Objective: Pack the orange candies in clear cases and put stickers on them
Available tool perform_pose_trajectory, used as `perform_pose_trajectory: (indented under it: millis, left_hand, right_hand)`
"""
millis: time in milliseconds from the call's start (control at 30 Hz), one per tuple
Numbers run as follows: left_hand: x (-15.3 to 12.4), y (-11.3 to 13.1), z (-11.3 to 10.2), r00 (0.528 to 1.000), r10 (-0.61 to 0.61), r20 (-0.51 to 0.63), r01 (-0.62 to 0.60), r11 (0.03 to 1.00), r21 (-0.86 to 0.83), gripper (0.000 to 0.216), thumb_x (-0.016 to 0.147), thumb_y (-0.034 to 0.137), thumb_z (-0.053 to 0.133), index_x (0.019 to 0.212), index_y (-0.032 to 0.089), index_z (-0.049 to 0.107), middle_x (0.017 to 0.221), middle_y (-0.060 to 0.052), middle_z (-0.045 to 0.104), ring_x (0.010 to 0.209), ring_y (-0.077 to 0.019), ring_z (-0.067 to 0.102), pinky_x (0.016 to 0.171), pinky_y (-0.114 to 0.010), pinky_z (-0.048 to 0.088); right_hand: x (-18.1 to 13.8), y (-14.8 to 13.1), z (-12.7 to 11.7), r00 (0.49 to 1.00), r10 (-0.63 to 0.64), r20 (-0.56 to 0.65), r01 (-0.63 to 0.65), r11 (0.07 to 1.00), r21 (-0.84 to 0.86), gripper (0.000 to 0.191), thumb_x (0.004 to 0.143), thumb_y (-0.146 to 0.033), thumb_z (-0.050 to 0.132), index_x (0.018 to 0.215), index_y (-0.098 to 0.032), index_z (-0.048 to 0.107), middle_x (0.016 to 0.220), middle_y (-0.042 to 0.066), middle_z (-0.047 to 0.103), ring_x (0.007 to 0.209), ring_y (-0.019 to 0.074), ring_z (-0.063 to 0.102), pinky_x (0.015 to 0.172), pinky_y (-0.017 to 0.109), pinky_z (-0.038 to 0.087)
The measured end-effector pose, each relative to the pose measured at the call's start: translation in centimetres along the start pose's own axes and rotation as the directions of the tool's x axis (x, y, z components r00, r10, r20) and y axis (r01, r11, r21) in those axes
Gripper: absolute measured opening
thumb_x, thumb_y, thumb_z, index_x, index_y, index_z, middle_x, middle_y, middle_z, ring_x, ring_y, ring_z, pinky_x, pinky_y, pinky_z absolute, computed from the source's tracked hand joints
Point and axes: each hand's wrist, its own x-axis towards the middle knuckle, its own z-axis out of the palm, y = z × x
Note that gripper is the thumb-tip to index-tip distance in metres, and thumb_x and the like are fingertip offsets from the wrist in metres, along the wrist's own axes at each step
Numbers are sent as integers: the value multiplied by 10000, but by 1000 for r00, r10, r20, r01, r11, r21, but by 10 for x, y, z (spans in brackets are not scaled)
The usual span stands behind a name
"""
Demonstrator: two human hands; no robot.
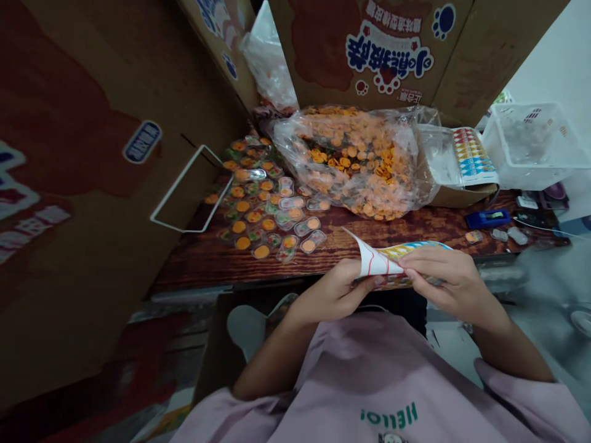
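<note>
Both hands hold a sticker sheet (378,263) just past the table's front edge. Its printed side is yellow and blue, and its left end curls up to show a white back with red lines. My left hand (333,294) grips the left end between thumb and fingers. Near the sheet's middle, the fingertips of my right hand (446,280) pinch at the curled edge; whether a sticker is between them cannot be made out. Beyond the left hand lie many small clear capsules (310,241) with orange discs inside.
A large clear bag (355,157) of orange pieces leans against cardboard boxes (318,55). Right of it stand a small box with more printed sheets (473,157), a white basket (530,157) and a blue tape dispenser (488,218). A white wire frame (178,229) is at left.
</note>
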Motion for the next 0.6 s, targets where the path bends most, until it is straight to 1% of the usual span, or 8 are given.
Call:
perform_pose_trajectory:
  millis: [67, 133, 200, 267, 333, 400, 533, 600]
  left_hand:
    - [-3, -1, 2, 1000, 1, -9, -1, 1000, -20, 279, 990, 278, 597, 1175, 218, 797, 1082, -81, 807, 1051, -263, 751, 1009, -364, 567]
    - [-8, -5, 6, 1000, -16, -26, 15, 998, -56, 272, 992, 294, 601, 1157, 210, 801, 1101, -80, 803, 1037, -257, 749, 1001, -357, 567]
    - [-16, -15, 10, 995, -82, -63, 75, 990, -117, 267, 986, 339, 625, 1124, 200, 806, 1087, -77, 804, 1008, -254, 744, 981, -357, 576]
    - [-24, -29, 15, 977, -180, -110, 156, 967, -199, 291, 968, 409, 659, 1076, 184, 810, 1048, -78, 805, 994, -258, 735, 970, -371, 582]
    - [-30, -47, 18, 954, -270, -133, 225, 934, -278, 348, 949, 485, 679, 1006, 167, 808, 982, -80, 802, 966, -258, 732, 950, -380, 586]
    - [-30, -66, 22, 939, -315, -139, 256, 908, -333, 403, 929, 543, 691, 981, 159, 800, 951, -81, 796, 937, -254, 730, 931, -380, 585]
    - [-14, -101, 31, 926, -338, -168, 247, 880, -406, 481, 901, 584, 702, 1122, 163, 771, 1052, -97, 791, 1003, -265, 720, 952, -390, 562]
    - [-5, -115, 38, 924, -350, -155, 258, 868, -424, 496, 900, 575, 696, 1168, 161, 751, 1078, -100, 786, 1020, -265, 715, 965, -396, 552]
  right_hand:
    - [-1, 3, 2, 999, 11, -42, -10, 999, 30, 192, 983, -182, 626, 1048, -243, 796, 997, 36, 824, 934, 191, 781, 884, 340, 629]
    - [-3, 8, 4, 993, 58, -107, -53, 997, 53, 182, 982, -196, 626, 994, -247, 801, 974, 32, 821, 915, 191, 779, 881, 346, 623]
    - [-7, 14, 6, 973, 144, -181, -131, 988, 80, 190, 987, -231, 622, 948, -254, 806, 948, 26, 818, 889, 193, 776, 880, 355, 617]
    - [-13, 24, 6, 931, 244, -273, -218, 968, 123, 199, 990, -275, 625, 915, -256, 809, 924, 28, 813, 873, 201, 768, 865, 360, 610]
    - [-20, 35, 6, 860, 334, -386, -281, 941, 188, 205, 981, -320, 644, 879, -247, 807, 898, 35, 804, 846, 205, 753, 827, 355, 602]
    - [-26, 48, 6, 760, 398, -513, -306, 916, 258, 215, 959, -355, 671, 832, -235, 796, 859, 35, 788, 768, 195, 726, 767, 344, 589]
    - [-40, 71, 12, 526, 451, -721, -333, 889, 314, 211, 902, -391, 718, 811, -207, 768, 756, 18, 736, 644, 169, 657, 702, 336, 557]
    - [-48, 80, 15, 441, 477, -760, -373, 868, 329, 237, 894, -411, 714, 806, -195, 753, 697, 11, 702, 623, 170, 639, 697, 344, 558]
